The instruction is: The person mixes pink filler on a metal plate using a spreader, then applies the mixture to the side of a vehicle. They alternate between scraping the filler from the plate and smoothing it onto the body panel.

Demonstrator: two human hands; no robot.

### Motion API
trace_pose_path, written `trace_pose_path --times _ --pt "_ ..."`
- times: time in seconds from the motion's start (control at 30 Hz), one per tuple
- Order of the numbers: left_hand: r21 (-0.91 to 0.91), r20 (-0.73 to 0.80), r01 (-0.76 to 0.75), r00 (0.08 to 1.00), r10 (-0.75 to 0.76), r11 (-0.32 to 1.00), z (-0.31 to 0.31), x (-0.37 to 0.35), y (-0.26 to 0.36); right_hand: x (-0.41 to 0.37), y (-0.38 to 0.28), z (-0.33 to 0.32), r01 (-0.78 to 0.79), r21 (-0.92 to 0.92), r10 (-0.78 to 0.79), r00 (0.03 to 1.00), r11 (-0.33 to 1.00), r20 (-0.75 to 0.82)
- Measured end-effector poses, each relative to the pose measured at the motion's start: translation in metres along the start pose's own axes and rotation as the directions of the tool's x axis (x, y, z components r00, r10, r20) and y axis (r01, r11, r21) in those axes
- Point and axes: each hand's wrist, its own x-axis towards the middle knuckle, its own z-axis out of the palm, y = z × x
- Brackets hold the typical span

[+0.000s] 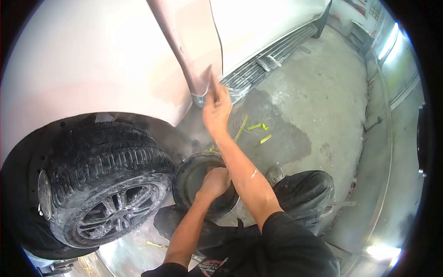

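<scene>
My right hand (218, 108) is raised to the lower edge of the car's body panel (203, 44), beside the door gap. Its fingers pinch a thin, pointed sheet that looks like sandpaper (208, 77), close against the panel's ridge. My left hand (215, 183) is lower, over a round black bucket (181, 196) with greyish liquid in it. Its fingers are curled closed; whatever they hold, if anything, is hidden. The panel shows pinkish, dull patches around the wheel arch and the ridge.
Left of the bucket, a dusty car wheel (115, 203) sits under the arch. A ribbed side step (258, 67) runs along the door. Yellow-green tape strips (265, 139) lie on the wet concrete floor (323, 106). My bent knee (309, 189) is to the right.
</scene>
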Motion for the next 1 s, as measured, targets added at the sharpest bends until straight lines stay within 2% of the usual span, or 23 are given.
trace_pose_path --times 0.1,0.2,0.23,0.27,0.3,0.37,0.4,0.47,0.53,0.57,0.6,0.67,0.7,0.73,0.77,0.83,0.9,1.0 --pt "0.034 0.026 0.0 1.0 -0.001 0.999 -0.003 0.004 0.0 -0.006 -0.019 -0.033 -0.068 0.049 0.05 0.95 0.996 0.309" --pt "0.036 -0.036 0.043 0.999 -0.042 0.998 -0.011 0.001 -0.004 0.005 0.015 -0.082 0.004 0.014 -0.008 0.956 1.0 0.295" --pt "-0.026 -0.031 0.052 0.998 -0.053 0.998 -0.018 -0.001 -0.004 0.011 0.031 -0.104 -0.097 0.043 0.079 0.947 0.994 0.312" --pt "-0.094 -0.019 0.07 0.997 -0.073 0.993 -0.028 -0.001 -0.003 0.018 0.047 -0.131 -0.081 0.01 0.074 0.946 0.997 0.316" --pt "-0.164 0.004 0.101 0.995 -0.102 0.981 -0.033 -0.004 0.001 0.022 0.035 -0.154 -0.278 0.125 0.219 0.91 0.953 0.353" --pt "-0.228 -0.169 0.088 0.977 -0.128 0.97 -0.045 -0.012 0.024 0.021 0.029 -0.203 -0.298 -0.047 0.297 0.896 0.953 0.329" --pt "-0.389 -0.192 0.044 0.973 -0.128 0.92 -0.037 -0.01 0.017 0.024 0.031 -0.22 -0.275 -0.134 0.304 0.905 0.952 0.298" --pt "-0.66 -0.255 -0.077 0.959 -0.127 0.747 -0.02 0.0 -0.003 0.019 0.024 -0.249 -0.401 -0.087 0.408 0.858 0.912 0.313" --pt "-0.919 -0.204 -0.097 0.946 -0.252 0.381 -0.02 -0.005 0.013 0.005 0.005 -0.262 -0.508 -0.014 0.48 0.805 0.861 0.349" --pt "-0.979 -0.165 -0.118 0.939 -0.301 0.168 -0.021 -0.007 0.017 -0.007 -0.007 -0.258 -0.55 0.039 0.499 0.782 0.834 0.373" --pt "-0.981 -0.186 -0.16 0.943 -0.275 0.112 -0.02 -0.007 0.016 -0.02 -0.015 -0.253 -0.591 0.091 0.516 0.761 0.802 0.393" --pt "-0.967 -0.253 -0.252 0.928 -0.272 0.04 -0.018 -0.006 0.022 -0.058 0.002 -0.248 -0.465 -0.112 0.462 0.765 0.878 0.449" --pt "-0.956 -0.283 -0.294 0.92 -0.272 0.0 -0.017 -0.005 0.025 -0.06 -0.027 -0.239 -0.215 -0.041 0.193 0.756 0.976 0.625" --pt "-0.954 -0.29 -0.3 0.913 -0.285 0.011 -0.016 -0.004 0.019 -0.071 -0.038 -0.227 -0.052 -0.007 0.041 0.703 0.999 0.71" --pt "-0.951 -0.3 -0.31 0.902 -0.311 0.017 -0.016 -0.008 0.004 -0.086 -0.032 -0.219 0.107 -0.126 0.034 0.616 0.986 0.787" --pt "-0.937 -0.335 -0.35 0.888 -0.316 0.01 -0.02 -0.012 0.004 -0.081 -0.002 -0.231 0.387 -0.295 0.053 0.527 0.874 0.848" --pt "-0.914 -0.387 -0.406 0.878 -0.28 -0.009 -0.038 -0.017 0.024 -0.061 -0.003 -0.238 0.502 -0.338 0.024 0.533 0.796 0.846" --pt "-0.838 -0.491 -0.366 0.829 -0.266 0.406 -0.039 -0.02 0.02 -0.041 -0.036 -0.229 0.621 -0.39 -0.019 0.546 0.68 0.837"
